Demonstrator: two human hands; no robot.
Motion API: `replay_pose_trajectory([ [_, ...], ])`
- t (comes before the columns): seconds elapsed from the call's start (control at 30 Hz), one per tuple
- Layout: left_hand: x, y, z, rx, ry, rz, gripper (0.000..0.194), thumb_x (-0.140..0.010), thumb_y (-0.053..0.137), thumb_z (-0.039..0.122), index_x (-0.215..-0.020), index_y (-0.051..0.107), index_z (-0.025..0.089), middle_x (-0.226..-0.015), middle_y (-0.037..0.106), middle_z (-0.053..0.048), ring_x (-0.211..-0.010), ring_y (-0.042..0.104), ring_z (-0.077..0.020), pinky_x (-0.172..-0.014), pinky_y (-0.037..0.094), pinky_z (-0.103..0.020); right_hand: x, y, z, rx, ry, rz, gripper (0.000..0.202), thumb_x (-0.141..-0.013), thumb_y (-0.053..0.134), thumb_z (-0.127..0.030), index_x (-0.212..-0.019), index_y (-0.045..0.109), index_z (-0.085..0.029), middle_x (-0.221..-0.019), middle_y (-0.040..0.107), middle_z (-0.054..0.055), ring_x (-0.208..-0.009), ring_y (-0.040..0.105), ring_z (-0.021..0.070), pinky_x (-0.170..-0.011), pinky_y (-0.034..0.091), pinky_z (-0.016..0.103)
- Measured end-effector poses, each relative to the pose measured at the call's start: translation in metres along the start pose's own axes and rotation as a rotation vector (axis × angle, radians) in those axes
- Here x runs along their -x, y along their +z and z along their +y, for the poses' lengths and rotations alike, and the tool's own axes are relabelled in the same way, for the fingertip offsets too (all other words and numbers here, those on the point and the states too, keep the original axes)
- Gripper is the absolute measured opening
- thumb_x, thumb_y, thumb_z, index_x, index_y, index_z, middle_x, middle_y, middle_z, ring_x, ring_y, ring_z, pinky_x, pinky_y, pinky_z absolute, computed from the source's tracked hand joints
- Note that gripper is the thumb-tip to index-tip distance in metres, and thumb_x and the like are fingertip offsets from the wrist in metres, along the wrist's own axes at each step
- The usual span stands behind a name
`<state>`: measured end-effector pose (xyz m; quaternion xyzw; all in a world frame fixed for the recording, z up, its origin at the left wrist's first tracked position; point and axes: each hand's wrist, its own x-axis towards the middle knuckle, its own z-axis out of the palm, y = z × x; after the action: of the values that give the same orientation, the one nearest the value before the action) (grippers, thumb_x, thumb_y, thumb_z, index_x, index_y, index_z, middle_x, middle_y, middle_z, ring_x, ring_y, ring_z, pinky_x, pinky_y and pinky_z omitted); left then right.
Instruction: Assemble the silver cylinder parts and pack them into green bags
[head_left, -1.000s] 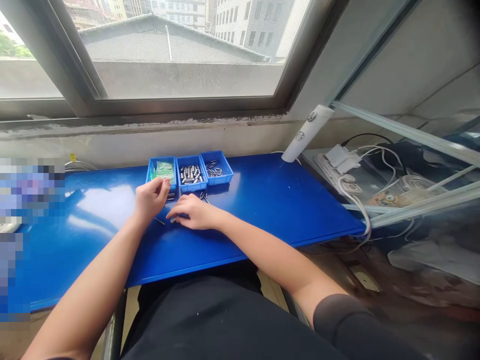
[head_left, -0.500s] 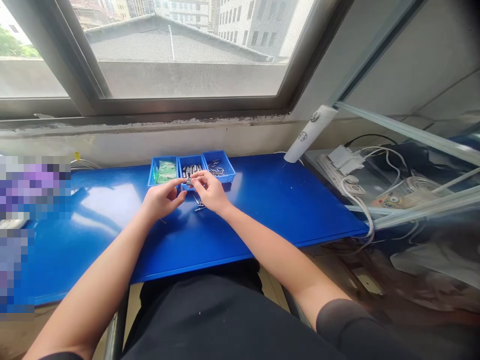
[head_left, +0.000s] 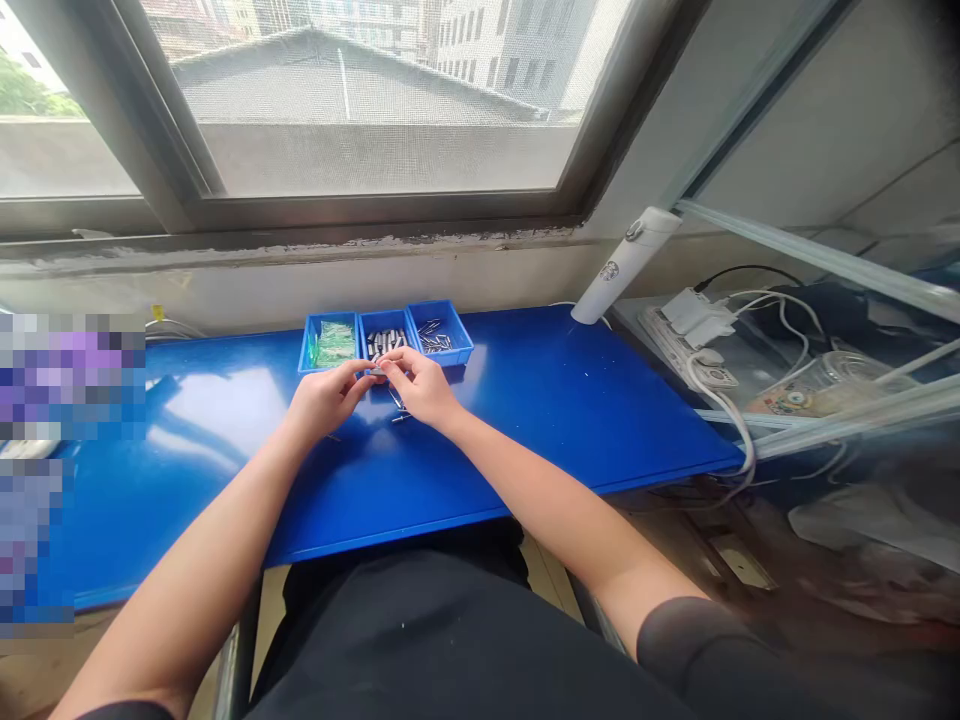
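Note:
My left hand [head_left: 328,400] and my right hand [head_left: 421,387] meet fingertip to fingertip just in front of the blue bins. Between them is a small grey piece [head_left: 377,370], mostly covered by the fingers; its exact kind does not show. Both hands are closed in a pinch on it. Thin metal pins [head_left: 399,408] lie on the table by my right hand. Behind the hands, the middle bin [head_left: 362,345] holds several grey and black parts. Green-and-clear plastic strips [head_left: 334,342] fill the left bin, and loose metal pins [head_left: 433,338] lie in the right one.
The blue table [head_left: 540,420] runs along the wall under a window. A white tumbler [head_left: 624,268] leans at its back right. Beyond the right edge are a power strip [head_left: 679,340] with white cables and a glass-edged shelf. A blurred-out purple area covers the far left.
My left thumb has come up to meet the index finger, so the hand is now pinched at the grey piece, which shows less than before. The view has shifted slightly.

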<state>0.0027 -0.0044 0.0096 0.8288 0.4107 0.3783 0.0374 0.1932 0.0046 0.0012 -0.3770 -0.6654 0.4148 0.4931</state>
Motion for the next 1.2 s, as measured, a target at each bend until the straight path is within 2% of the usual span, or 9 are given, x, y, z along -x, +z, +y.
replay_pose_trajectory([
  [0.13, 0.0009, 0.0015, -0.0033, -0.027, -0.025, 0.016, 0.03, -0.098, 0.052, 0.041, -0.107, 0.069, 0.017, -0.06, 0.063, 0.001, -0.048, 0.051, -0.0101, -0.053, 0.039, -0.021, 0.0006, -0.0009, -0.0027, 0.047, -0.041, -0.005, 0.023, -0.09, 0.061, -0.038, -0.101, 0.066, -0.018, -0.097, 0.073, 0.005, -0.083, 0.068, 0.0152, -0.078, 0.054, 0.029],
  [0.27, 0.0015, 0.0012, -0.0056, -0.039, -0.05, 0.022, 0.031, -0.098, 0.051, 0.042, -0.102, 0.069, 0.017, -0.065, 0.067, -0.001, -0.053, 0.058, -0.0119, -0.054, 0.041, -0.021, 0.0008, 0.0001, -0.0026, 0.065, -0.039, -0.01, 0.026, -0.088, 0.064, -0.035, -0.107, 0.068, -0.018, -0.097, 0.073, 0.005, -0.084, 0.067, 0.0151, -0.079, 0.055, 0.029],
  [0.43, 0.0007, -0.0015, -0.0006, 0.001, -0.041, 0.031, 0.032, -0.096, 0.055, 0.042, -0.115, 0.065, 0.019, -0.059, 0.06, 0.005, -0.047, 0.05, -0.009, -0.053, 0.041, -0.02, -0.0011, 0.0022, 0.001, -0.024, 0.018, -0.004, 0.023, -0.09, 0.063, -0.037, -0.101, 0.069, -0.017, -0.098, 0.075, 0.006, -0.088, 0.069, 0.0162, -0.079, 0.055, 0.029],
  [0.57, -0.0002, -0.0021, 0.001, -0.013, -0.042, 0.037, 0.029, -0.097, 0.053, 0.042, -0.108, 0.068, 0.02, -0.059, 0.06, 0.004, -0.047, 0.05, -0.0086, -0.053, 0.04, -0.02, -0.0015, 0.0016, 0.0018, -0.049, 0.034, -0.017, 0.024, -0.09, 0.065, -0.039, -0.099, 0.069, -0.017, -0.095, 0.075, 0.007, -0.088, 0.07, 0.0166, -0.082, 0.055, 0.031],
  [0.73, -0.0003, -0.0018, -0.0027, -0.024, -0.046, 0.026, 0.035, -0.097, 0.051, 0.046, -0.098, 0.071, 0.018, -0.064, 0.067, -0.001, -0.053, 0.057, -0.0115, -0.055, 0.043, -0.022, -0.0001, 0.0008, -0.0005, -0.025, 0.011, -0.015, 0.028, -0.088, 0.067, -0.041, -0.103, 0.071, -0.018, -0.098, 0.075, 0.007, -0.089, 0.071, 0.0174, -0.079, 0.056, 0.03],
  [0.93, -0.0003, -0.0015, -0.0001, 0.011, -0.063, 0.048, 0.032, -0.094, 0.058, 0.045, -0.112, 0.07, 0.021, -0.057, 0.058, 0.005, -0.047, 0.049, -0.0093, -0.054, 0.042, -0.02, -0.0015, 0.0006, 0.0012, -0.049, 0.019, 0.007, 0.028, -0.087, 0.068, -0.043, -0.099, 0.072, -0.017, -0.095, 0.076, 0.007, -0.083, 0.07, 0.0166, -0.078, 0.056, 0.031],
  [1.2, -0.0004, -0.0014, -0.0021, -0.005, -0.036, 0.058, 0.032, -0.097, 0.054, 0.045, -0.099, 0.072, 0.019, -0.06, 0.064, 0.002, -0.049, 0.053, -0.0101, -0.054, 0.042, -0.021, 0.0001, 0.001, -0.0003, -0.023, -0.006, 0.005, 0.028, -0.087, 0.068, -0.041, -0.102, 0.072, -0.018, -0.094, 0.076, 0.006, -0.084, 0.07, 0.0165, -0.075, 0.055, 0.03],
])
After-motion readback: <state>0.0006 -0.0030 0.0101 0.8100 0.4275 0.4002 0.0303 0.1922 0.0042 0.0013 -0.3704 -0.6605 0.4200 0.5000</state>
